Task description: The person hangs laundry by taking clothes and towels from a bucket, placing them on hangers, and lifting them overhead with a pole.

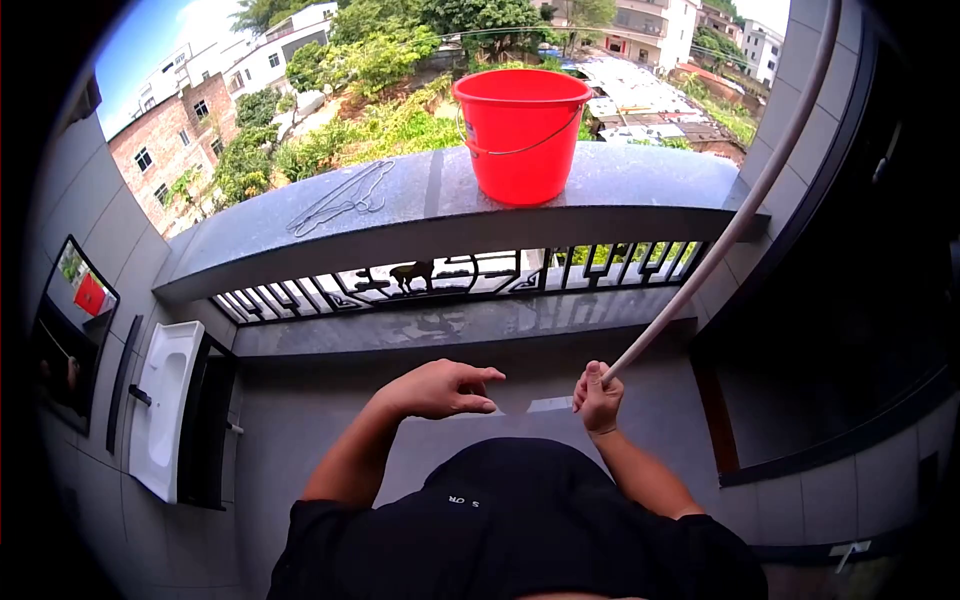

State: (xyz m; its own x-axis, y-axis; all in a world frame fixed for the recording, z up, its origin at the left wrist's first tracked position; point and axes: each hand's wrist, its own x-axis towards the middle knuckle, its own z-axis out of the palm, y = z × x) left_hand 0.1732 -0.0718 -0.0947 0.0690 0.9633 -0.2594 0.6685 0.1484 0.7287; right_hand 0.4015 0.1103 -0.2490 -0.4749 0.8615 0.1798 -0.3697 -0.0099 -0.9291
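Note:
My right hand (598, 398) is closed around the lower end of a long pale pole (700, 270), which slants up to the right past the top edge of the view. In front of my body, my left hand (448, 389) hangs in the air with thumb and forefinger apart, holding nothing. A red bucket (522, 140) with a thin wire handle stands upright on the grey balcony ledge (420, 215). To its left, several thin wire hangers (342, 200) lie flat on the same ledge.
Below the ledge runs a black metal railing (412, 275). At the left are a white sink (165, 410) and a wall mirror (75, 320). A dark doorway (820, 330) opens on the right. Trees and buildings stand beyond the balcony.

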